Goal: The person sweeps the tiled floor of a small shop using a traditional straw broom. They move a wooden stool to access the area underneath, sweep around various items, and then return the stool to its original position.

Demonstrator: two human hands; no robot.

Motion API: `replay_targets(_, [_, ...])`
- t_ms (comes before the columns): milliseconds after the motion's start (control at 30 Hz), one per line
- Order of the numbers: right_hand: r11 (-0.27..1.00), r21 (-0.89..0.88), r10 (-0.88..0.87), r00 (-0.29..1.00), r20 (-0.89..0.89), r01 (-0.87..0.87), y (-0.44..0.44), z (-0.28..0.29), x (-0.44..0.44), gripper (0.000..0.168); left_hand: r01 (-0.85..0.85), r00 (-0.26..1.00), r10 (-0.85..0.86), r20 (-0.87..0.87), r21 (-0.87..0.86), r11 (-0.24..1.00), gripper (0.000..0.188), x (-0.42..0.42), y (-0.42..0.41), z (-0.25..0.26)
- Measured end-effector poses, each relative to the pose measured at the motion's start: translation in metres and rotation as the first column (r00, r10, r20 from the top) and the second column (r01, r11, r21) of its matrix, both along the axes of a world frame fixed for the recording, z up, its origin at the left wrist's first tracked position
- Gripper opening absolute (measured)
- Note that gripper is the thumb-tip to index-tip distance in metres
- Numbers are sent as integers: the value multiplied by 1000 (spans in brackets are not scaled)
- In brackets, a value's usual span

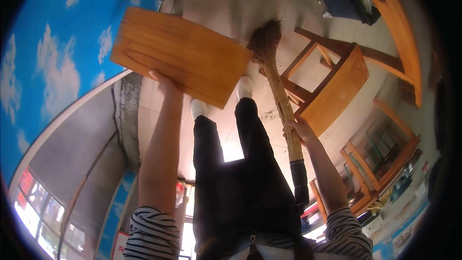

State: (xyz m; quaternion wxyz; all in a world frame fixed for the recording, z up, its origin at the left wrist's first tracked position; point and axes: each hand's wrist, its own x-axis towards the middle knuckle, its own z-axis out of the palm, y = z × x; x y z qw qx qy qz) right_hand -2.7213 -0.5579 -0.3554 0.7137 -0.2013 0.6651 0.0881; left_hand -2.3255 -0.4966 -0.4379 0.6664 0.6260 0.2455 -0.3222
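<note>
My left hand [168, 85] grips the near edge of a rectangular wooden seat or board [184, 56], with part of the hand hidden beneath it. Its flat top faces up; whatever supports it is out of sight. In my right hand [302, 130] is the straw handle of a broom [278, 86]. The broom slants away from me, its dark bristle head [267, 38] pointing down to the floor beyond my feet and its black-wrapped end [299, 184] near my right forearm.
A wooden bench [335, 90] with a leg frame stands just right of the broom. Further right are a curved wooden table edge [404, 43] and more wooden furniture [379, 177]. A dark bin [348, 3] sits at the far right. The wall [54, 43] on my left is sky-patterned.
</note>
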Motion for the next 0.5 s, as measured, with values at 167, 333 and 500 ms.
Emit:
replay_targets(167, [934, 177, -341, 924, 175, 311, -35, -5, 15, 32, 76, 995, -86, 42, 198, 977, 75, 7, 37, 57])
replay_targets(333, [979, 178, -138, 971, 194, 103, -44, -2, 21, 32, 32, 998, -51, 42, 356, 934, 69, -19, 135, 100])
replay_targets(500, [916, 189, 315, 926, 207, -353, -28, 33, 78, 46, 121, 983, -181, 38, 606, 786, 55, -53, 241, 124])
